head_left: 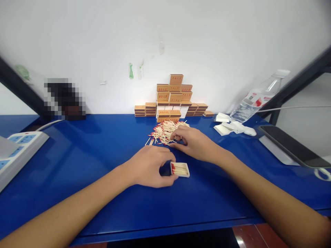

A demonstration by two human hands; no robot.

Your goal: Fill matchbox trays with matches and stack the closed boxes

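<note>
1. Here, the left hand (148,167) sits near the middle of the table (90,155), its fingers curled narrowly around the left end of an open matchbox tray (181,169) and holding it flat. The tray already holds matches, red heads to the left.
2. The right hand (196,144) lies just beyond it, fingers bent low onto the near edge of the pile of matches (162,131). Whether they grip any, I cannot tell.
3. Judged from this, a small pinch works best, with all heads turned the same way as those in the tray.
4. The left hand's grip looks worth keeping firm, so the light tray does not slide.
5. The stack of matchboxes (173,98) stands far back against the wall, and a water bottle (254,101) lies far right.
</note>
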